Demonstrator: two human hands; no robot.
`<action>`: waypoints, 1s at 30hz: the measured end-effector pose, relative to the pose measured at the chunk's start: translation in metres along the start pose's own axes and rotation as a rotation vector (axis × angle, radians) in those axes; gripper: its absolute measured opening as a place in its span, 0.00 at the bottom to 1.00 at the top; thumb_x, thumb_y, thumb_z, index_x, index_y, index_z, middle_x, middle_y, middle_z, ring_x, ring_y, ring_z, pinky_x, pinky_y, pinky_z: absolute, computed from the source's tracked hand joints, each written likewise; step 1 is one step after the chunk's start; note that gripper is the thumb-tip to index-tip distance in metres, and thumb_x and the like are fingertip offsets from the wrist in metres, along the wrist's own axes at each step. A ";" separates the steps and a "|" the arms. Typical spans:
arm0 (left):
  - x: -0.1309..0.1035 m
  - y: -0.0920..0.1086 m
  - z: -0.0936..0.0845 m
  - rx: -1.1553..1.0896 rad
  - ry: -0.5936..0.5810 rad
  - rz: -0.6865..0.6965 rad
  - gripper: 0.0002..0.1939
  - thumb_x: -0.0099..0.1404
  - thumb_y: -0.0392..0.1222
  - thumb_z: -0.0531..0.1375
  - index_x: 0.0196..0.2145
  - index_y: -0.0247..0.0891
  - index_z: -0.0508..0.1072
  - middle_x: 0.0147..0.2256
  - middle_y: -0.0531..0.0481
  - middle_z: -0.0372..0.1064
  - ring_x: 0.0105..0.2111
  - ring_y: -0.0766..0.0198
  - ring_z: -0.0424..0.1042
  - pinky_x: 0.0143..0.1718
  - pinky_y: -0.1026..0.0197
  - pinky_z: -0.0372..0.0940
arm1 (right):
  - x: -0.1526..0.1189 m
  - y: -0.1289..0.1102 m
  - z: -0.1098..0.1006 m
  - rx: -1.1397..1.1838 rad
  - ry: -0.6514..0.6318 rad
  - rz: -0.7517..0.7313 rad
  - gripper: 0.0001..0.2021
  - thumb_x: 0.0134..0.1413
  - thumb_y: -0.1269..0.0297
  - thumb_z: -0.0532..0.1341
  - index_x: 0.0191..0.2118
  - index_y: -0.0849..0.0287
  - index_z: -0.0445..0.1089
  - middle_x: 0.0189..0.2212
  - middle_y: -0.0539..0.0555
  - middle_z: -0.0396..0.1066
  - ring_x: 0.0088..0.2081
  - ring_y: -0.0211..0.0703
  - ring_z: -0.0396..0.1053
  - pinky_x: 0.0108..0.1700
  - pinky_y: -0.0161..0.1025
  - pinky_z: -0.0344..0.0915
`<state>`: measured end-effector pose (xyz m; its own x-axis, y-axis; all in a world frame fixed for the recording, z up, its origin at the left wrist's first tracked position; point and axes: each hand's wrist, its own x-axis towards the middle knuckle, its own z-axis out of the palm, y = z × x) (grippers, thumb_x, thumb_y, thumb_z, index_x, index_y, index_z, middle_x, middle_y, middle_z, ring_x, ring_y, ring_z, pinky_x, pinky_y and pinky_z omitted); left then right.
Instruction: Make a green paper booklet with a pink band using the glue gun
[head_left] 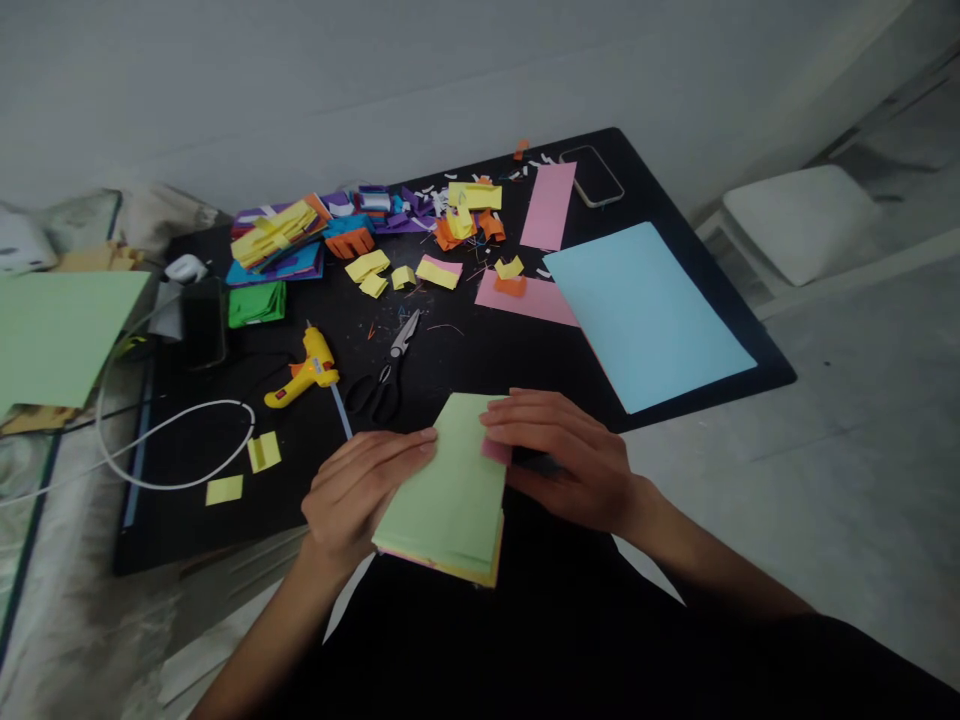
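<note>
A light green paper booklet (450, 490), with pink and yellow layers showing along its lower edge, is held in front of my body at the table's near edge. My left hand (367, 490) grips its left side, fingers lying over the top and thumb out of sight. On the right side, my right hand (562, 455) holds the booklet, fingertips on the cover beside a small pink piece (496, 451). Just beyond the booklet lie black-handled scissors (390, 370), blades slightly apart. A yellow glue gun (307, 368) with a glue stick in its back rests left of them.
On the black table (480, 355) lie a blue sheet (649, 315), a pink strip (549, 207), a phone (592, 177), folded green paper (257, 304) and a stack of coloured paper (277, 235). Paper scraps are scattered at the back. A white cable (176, 487) loops at left; a white stool (799, 220) stands right.
</note>
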<state>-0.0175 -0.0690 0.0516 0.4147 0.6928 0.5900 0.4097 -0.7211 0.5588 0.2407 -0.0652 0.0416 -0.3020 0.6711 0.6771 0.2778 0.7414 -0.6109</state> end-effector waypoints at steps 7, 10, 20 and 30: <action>-0.007 -0.003 0.002 -0.013 0.005 -0.003 0.16 0.78 0.35 0.55 0.57 0.39 0.77 0.49 0.40 0.82 0.45 0.56 0.82 0.43 0.51 0.76 | 0.000 0.001 0.003 0.036 -0.045 0.011 0.12 0.64 0.74 0.68 0.51 0.60 0.77 0.45 0.61 0.83 0.49 0.48 0.81 0.53 0.48 0.79; -0.008 -0.006 0.002 -0.006 -0.037 -0.010 0.15 0.78 0.39 0.57 0.58 0.38 0.76 0.48 0.40 0.82 0.44 0.55 0.82 0.43 0.52 0.76 | 0.001 -0.001 0.004 0.062 -0.032 0.060 0.09 0.64 0.76 0.67 0.49 0.61 0.77 0.43 0.60 0.83 0.47 0.47 0.81 0.50 0.45 0.78; 0.007 -0.013 0.003 -0.153 -0.190 -0.488 0.05 0.69 0.42 0.68 0.34 0.40 0.81 0.30 0.53 0.80 0.27 0.68 0.75 0.30 0.67 0.69 | 0.004 0.006 0.009 0.572 -0.094 1.026 0.13 0.55 0.52 0.74 0.36 0.57 0.80 0.31 0.51 0.77 0.31 0.40 0.71 0.33 0.38 0.65; 0.005 -0.027 0.006 -0.471 -0.277 -0.813 0.08 0.66 0.45 0.68 0.32 0.39 0.83 0.28 0.51 0.80 0.29 0.67 0.77 0.34 0.67 0.70 | -0.010 0.022 0.027 0.908 -0.063 1.336 0.20 0.48 0.46 0.75 0.35 0.59 0.78 0.27 0.48 0.70 0.27 0.36 0.63 0.31 0.37 0.58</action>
<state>-0.0222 -0.0459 0.0358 0.3504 0.9145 -0.2020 0.3133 0.0888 0.9455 0.2255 -0.0557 0.0106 -0.3408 0.7879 -0.5129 -0.2370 -0.5999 -0.7641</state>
